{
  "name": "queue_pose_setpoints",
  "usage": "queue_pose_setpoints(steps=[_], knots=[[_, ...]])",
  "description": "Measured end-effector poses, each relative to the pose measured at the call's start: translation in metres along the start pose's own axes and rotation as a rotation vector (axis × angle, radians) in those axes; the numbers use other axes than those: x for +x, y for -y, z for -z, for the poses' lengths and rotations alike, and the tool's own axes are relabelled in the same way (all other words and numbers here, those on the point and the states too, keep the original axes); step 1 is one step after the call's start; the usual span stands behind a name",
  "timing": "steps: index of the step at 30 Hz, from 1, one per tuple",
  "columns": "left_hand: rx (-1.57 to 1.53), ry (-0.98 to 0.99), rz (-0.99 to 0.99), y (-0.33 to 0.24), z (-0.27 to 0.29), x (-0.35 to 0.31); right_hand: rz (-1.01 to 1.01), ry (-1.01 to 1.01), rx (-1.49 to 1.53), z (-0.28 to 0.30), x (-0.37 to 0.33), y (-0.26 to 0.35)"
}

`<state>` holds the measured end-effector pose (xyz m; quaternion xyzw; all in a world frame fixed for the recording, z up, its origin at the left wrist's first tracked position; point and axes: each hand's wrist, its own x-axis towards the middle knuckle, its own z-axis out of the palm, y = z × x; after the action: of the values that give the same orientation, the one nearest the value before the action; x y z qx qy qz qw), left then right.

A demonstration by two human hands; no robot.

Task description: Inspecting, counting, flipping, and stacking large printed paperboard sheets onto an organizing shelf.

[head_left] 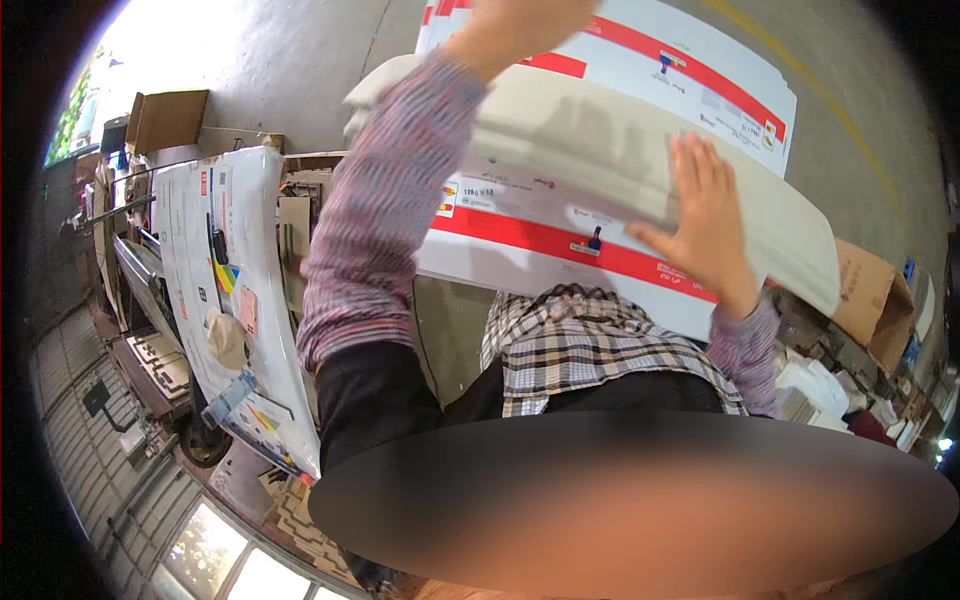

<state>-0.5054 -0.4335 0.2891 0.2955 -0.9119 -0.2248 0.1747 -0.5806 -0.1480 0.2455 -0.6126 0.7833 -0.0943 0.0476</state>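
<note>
Hands, two in view; the left hand [525,32] is at the upper edge, beyond the pale board, its fingers partly cut off by the frame, so its grip cannot be told; the right hand [708,215] is open, fingers extended and thumb apart, laid over the right half of the board, though firm contact cannot be confirmed. Pale board [560,140], one long piece or bundle, layers not countable; it lies crosswise in front of the person, over the printed sheets [480,240]; these show on both sides of it, with one red band on the near side; their total cannot be counted. Side worktop [262,215], one, at the left, white-topped; it carries one cap [227,338] and one pink card [249,311], just beside each other. Cardboard boxes, two distinguishable: one box at upper left [168,120], one at right [865,290].
</note>
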Motion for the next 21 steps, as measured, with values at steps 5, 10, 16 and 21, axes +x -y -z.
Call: queue_pose_setpoints(steps=[5, 10, 16, 21], knots=[[0.220, 0.560, 0.087, 0.012, -0.117, -0.047, -0.132, 0.093, 0.166, -0.008, -0.062, 0.044], [0.165, 0.548, 0.164, 0.034, -0.145, -0.090, -0.173, 0.389, 0.084, 0.012, -0.046, -0.034], [0.201, 0.309, 0.020, 0.022, -0.139, -0.106, -0.646, 0.402, 0.215, -0.049, -0.012, -0.124], [0.241, 0.136, -0.013, 0.043, -0.180, -0.091, -0.635, 0.170, 0.077, -0.104, -0.009, -0.136]])
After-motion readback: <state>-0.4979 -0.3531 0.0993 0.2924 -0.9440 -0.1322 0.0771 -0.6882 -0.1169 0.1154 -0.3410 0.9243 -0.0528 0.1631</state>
